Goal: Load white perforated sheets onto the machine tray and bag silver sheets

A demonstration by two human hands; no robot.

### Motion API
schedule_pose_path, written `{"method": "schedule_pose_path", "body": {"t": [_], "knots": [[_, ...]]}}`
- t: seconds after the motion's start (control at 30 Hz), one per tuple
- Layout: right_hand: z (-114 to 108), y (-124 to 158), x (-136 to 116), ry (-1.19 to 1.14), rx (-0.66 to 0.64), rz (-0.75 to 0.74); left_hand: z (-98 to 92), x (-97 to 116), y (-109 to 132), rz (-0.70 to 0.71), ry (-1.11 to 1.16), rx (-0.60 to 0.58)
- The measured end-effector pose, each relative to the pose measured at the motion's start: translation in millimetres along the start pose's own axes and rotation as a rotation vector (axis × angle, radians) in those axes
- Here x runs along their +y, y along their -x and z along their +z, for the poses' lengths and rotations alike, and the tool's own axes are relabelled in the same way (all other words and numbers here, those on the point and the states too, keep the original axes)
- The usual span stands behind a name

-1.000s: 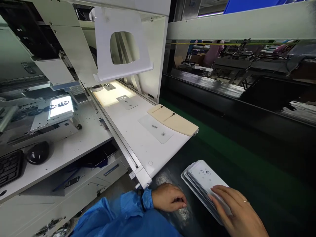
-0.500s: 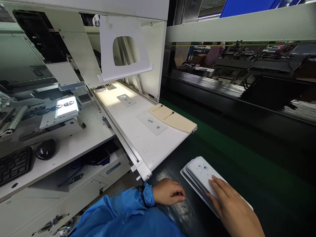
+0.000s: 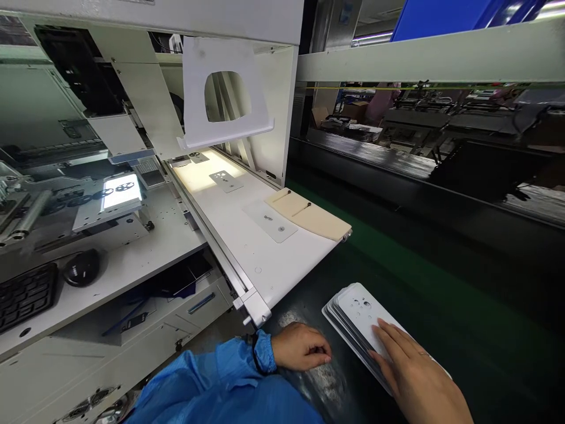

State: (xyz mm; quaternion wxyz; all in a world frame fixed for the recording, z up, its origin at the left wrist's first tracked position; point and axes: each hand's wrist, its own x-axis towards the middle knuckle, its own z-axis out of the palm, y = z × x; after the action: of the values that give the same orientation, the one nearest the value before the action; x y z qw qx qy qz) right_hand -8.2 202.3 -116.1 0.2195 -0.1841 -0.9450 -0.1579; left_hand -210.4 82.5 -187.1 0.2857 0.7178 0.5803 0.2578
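Observation:
My left hand, in a blue sleeve, rests curled on the dark surface below the belt's end, its fingers closed with nothing in them. At the lower right my right hand lies with outstretched fingers on a stack of thin white plates with round holes near the top edge. On the white conveyor belt, one pale plate touches a cream guide board. A greyer plate lies farther up the belt, and another sits near the machine opening.
A white machine housing with a hanging panel stands over the belt. On the left are a black mouse, a keyboard and a lit plate. A metal rail edges the belt.
The camera view has shifted very slightly. My hands, the stack and the plates on the belt show no clear movement.

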Motion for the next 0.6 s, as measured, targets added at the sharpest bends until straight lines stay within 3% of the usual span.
{"method": "schedule_pose_path", "body": {"t": [0.23, 0.6], "knots": [[-3.8, -5.0, 0.3, 0.061, 0.039, -0.063, 0.6, -0.5, -0.2, 0.005, -0.001, 0.005], [-15.1, -0.5, 3.6, -0.05, 0.029, 0.013, 1.3, -1.1, -1.0, 0.011, -0.02, 0.01]]}}
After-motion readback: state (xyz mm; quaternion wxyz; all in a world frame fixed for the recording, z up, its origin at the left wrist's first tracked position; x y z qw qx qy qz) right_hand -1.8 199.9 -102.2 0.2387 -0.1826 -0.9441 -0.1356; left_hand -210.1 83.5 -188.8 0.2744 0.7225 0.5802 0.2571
